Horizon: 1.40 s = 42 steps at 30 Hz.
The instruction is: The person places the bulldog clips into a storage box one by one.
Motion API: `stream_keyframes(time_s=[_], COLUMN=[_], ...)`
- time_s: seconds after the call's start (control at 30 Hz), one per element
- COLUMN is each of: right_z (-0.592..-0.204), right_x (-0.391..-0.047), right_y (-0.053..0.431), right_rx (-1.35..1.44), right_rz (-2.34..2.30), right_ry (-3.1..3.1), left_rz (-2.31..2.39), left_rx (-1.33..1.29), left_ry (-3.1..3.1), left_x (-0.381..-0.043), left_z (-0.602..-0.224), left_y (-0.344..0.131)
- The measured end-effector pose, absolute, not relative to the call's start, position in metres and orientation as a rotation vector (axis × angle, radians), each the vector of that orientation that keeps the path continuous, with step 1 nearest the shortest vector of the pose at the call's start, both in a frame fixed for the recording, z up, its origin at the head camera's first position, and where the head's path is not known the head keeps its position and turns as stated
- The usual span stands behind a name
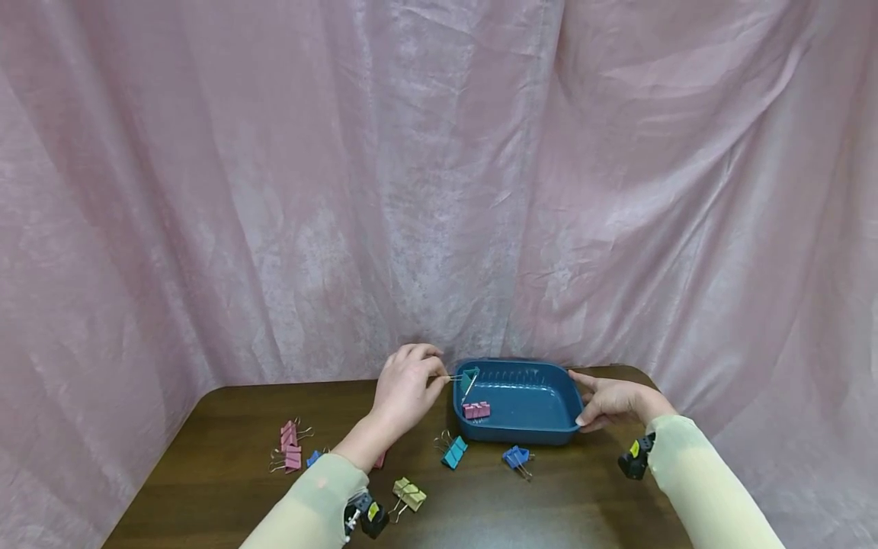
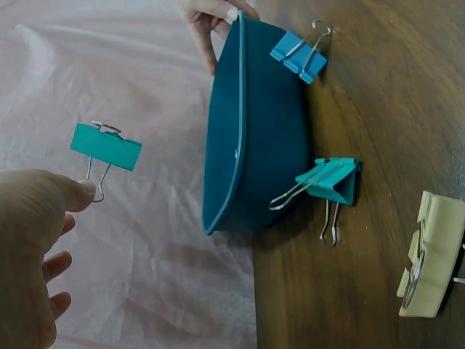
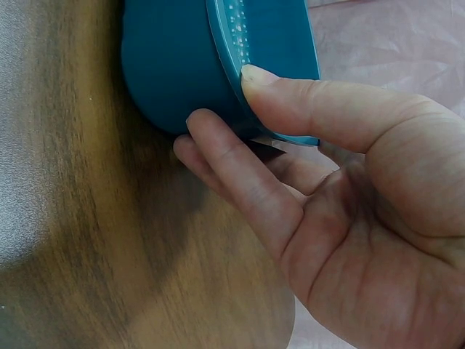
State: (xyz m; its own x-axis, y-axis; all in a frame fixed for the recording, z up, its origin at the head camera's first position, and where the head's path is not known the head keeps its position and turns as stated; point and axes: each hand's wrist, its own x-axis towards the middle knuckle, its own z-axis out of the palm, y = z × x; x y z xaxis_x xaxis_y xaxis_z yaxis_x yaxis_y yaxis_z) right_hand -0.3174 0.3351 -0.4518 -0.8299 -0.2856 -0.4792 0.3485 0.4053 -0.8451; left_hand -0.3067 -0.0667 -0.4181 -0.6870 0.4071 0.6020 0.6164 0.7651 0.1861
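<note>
My left hand [image 1: 406,385] pinches a teal-green binder clip [image 2: 106,147] by one wire handle, at the left end of a dark blue basket [image 1: 528,436]. In the head view the clip overlaps the basket's left inner side. A pink binder clip [image 1: 476,410] lies inside the basket near its left end. At the opposite end my right hand [image 1: 613,402] holds the basket, thumb at the rim [image 3: 234,69] and fingers against the outer wall. A second teal binder clip [image 1: 454,452] and a blue binder clip [image 1: 516,457] lie on the table in front of it.
A yellow binder clip [image 1: 409,494] lies nearer the front of the brown wooden table [image 1: 233,427]. Two pink binder clips [image 1: 290,446] are at the left, with another blue clip [image 1: 313,458] partly behind my left forearm. A pink curtain [image 1: 439,191] hangs behind the table.
</note>
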Motion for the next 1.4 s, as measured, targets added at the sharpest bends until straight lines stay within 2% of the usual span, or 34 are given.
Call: stream_keyframes(time_s=[1.4], right_z=[-0.447], right_x=[-0.323], right_y=[0.339], right_rx=[0.021], right_rz=[-1.456], right_ry=[2.072], left_rz=[-0.457], left_rx=[-0.738], left_ry=[-2.558], left_x=[-0.320], left_z=[-0.442], left_y=[-0.010])
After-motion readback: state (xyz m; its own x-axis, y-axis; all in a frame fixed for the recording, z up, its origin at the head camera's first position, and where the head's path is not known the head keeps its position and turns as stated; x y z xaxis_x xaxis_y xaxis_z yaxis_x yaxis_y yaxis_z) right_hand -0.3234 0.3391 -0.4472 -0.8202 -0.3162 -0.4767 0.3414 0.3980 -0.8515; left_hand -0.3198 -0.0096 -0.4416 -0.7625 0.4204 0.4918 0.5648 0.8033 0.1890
